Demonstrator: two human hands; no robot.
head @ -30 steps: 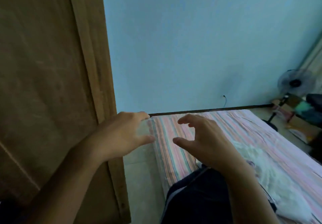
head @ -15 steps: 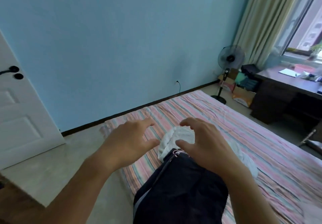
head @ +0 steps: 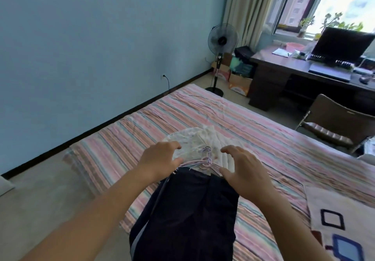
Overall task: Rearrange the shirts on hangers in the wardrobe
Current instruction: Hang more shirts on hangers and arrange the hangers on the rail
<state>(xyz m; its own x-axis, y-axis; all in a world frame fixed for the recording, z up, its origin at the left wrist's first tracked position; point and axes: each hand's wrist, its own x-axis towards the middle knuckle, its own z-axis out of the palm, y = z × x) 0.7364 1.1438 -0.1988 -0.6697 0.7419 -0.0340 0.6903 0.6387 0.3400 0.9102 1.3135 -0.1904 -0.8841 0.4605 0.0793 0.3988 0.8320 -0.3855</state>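
Two hands reach out in front of you, both spread and holding nothing: your left hand point(head: 160, 160) with fingers curled loosely, thumb apart, and your right hand point(head: 244, 171) likewise splayed, thumb angled toward the left. Between them lies a bunch of thin pale purple hangers point(head: 204, 162), their hooks gathered together and pointing toward the far side of the bed. Your left thumb sits just beside the hangers' left ends, your right thumb just beside their right ends; whether either touches the wire cannot be told. The hangers carry a stack of clothes: a dark navy shirt point(head: 188, 218) on top runs near you and drapes over the near edge of the bed, and a white patterned garment point(head: 192, 141) shows beyond the hooks, lying flat on the striped bedsheet point(head: 253, 131). At the near right a cream cloth with blue and black squares point(head: 341, 222) rests on the bed. Farther off, a standing fan point(head: 222, 39) is by the blue wall point(head: 101, 37), and to the far right a dark tabletop point(head: 288, 62) holds a monitor point(head: 343, 44), with a brown chair point(head: 332, 124) near the bed.
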